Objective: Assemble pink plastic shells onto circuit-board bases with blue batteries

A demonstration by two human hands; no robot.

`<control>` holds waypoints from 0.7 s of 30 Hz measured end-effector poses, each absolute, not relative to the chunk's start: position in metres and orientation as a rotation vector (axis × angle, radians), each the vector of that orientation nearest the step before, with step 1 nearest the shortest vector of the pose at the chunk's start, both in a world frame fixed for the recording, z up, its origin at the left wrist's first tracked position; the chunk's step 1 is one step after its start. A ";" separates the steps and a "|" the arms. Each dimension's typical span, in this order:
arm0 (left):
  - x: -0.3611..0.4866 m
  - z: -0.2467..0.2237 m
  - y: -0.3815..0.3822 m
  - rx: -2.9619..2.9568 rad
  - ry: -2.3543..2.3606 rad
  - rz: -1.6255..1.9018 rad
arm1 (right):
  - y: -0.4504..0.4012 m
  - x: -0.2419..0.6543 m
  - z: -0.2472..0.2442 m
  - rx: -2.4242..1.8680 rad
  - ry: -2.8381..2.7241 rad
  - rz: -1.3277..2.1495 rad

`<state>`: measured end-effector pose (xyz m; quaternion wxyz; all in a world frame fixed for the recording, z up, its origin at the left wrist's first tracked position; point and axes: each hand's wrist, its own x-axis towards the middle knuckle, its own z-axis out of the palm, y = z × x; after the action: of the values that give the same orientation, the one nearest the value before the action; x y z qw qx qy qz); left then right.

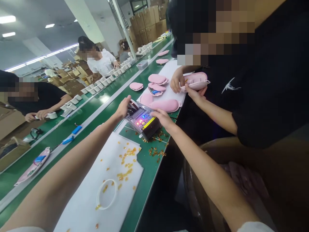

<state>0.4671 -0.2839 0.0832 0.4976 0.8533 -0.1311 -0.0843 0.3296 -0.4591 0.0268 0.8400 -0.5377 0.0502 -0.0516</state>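
A dark tape dispenser [145, 124] with a lit red and blue button panel and a yellow label sits on the green bench. My left hand [124, 107] grips its far left side by the tape roll [134, 104], thumb and fingers closed there. My right hand [164, 119] holds the opposite side, fingertips at the panel's edge; its lower fingers are partly hidden. Small amber tape pieces [127, 159] lie scattered on a white sheet [96, 180] in front of the dispenser, around an empty white ring [98, 195]. More shiny scraps [154, 151] lie on the green surface.
Pink padded cases [166, 105] lie beyond the dispenser. A co-worker at right holds an open pink case [196, 80]. Blue batteries [68, 140] and a pink shell [32, 167] lie on the left. White cups [98, 84] line the far side, where other people work. A large bag-lined box [207, 148] stands below right.
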 end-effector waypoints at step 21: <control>0.447 0.095 -0.299 2.096 -0.271 -0.152 | -0.465 0.328 0.023 -1.132 0.057 -0.095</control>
<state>0.4473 -0.2991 0.0945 0.4894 0.8626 -0.1117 -0.0626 0.3281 -0.4647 0.0225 0.8427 -0.5359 0.0269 -0.0452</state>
